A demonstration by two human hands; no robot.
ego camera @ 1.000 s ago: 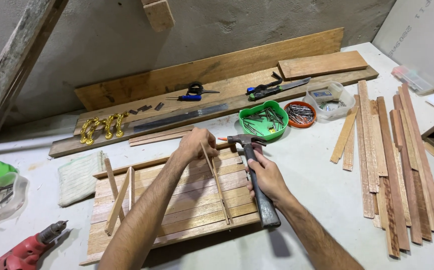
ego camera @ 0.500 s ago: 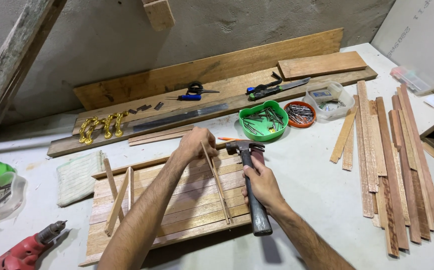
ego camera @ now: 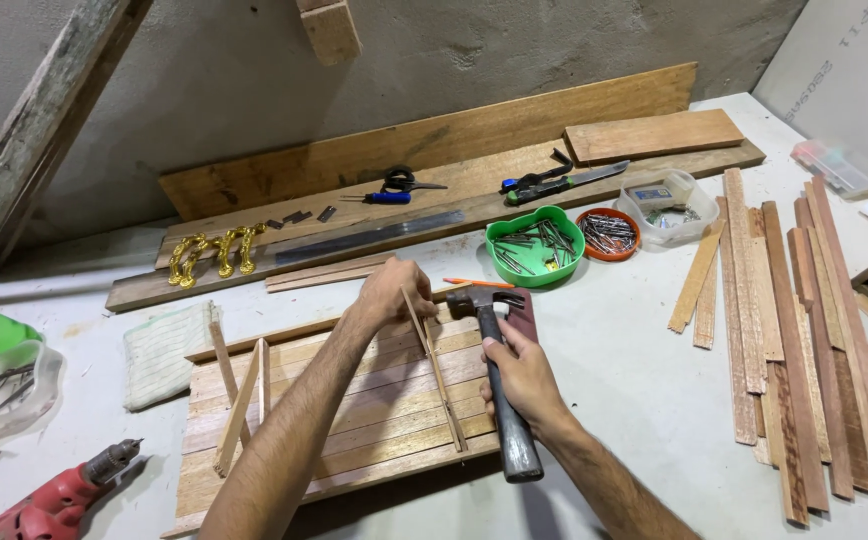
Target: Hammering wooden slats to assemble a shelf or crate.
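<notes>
The right hand (ego camera: 522,378) grips a hammer (ego camera: 495,367) beside the thin strip (ego camera: 434,368) pinched by the left hand (ego camera: 392,292).

Right hand (ego camera: 524,375) is sliding up the hammer (ego camera: 499,380) handle since earlier frames. Hammer head is swinging left, nearing the thin strip (ego camera: 434,370).
</notes>
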